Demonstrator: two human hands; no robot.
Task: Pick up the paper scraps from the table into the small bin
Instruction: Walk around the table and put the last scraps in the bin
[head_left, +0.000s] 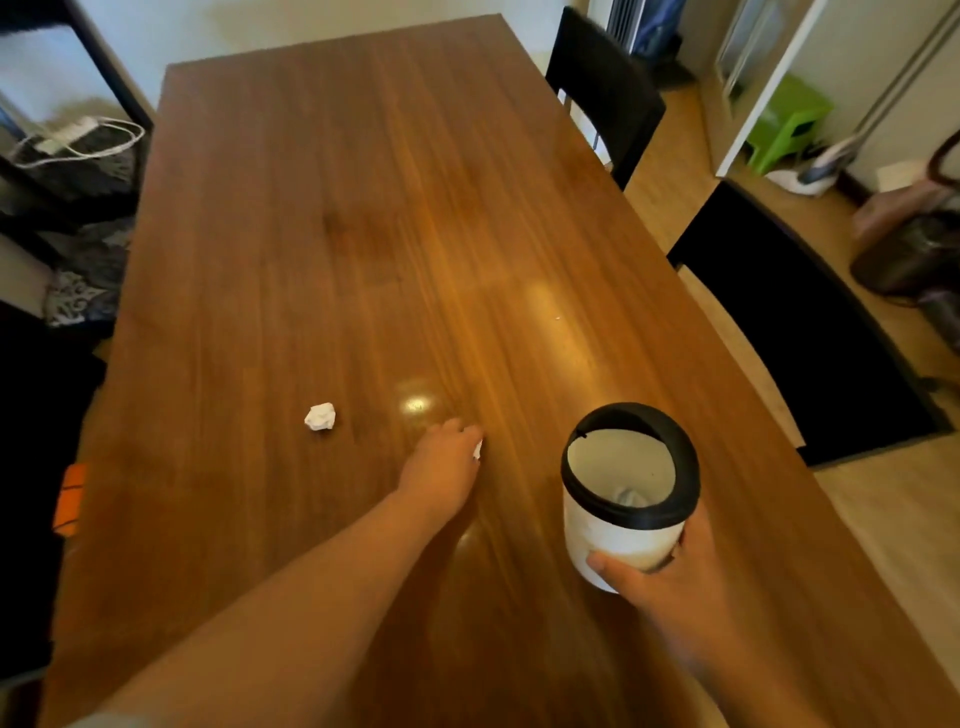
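A long, glossy wooden table (363, 218) fills a dining room with dark chairs (605, 88) along its right edge, and here I am midway through clearing it. My left hand (441, 465) reaches out low over the tabletop, fingers curled down around a small white paper scrap (477, 449), only a sliver of which shows at the fingertips; whether I have it pinched clear of the wood or am only covering it, I cannot tell from this angle. My right hand (660, 577) is wrapped around the lower wall of the small bin (623, 530), a white tub with a black ring (631, 512) at its open mouth, held tilted toward me just to the right of the reaching hand. Something pale lies at the bottom inside, likely paper already dropped in. A second scrap, a crumpled white ball (320, 416), sits alone on the table to the left of my left hand, apart from it. I judge these scraps to be nearly weightless, soft and springy, safe to squeeze; a light fingertip pinch across the crumpled bulk should do, though on this slick finish a careless poke could send one skating away.
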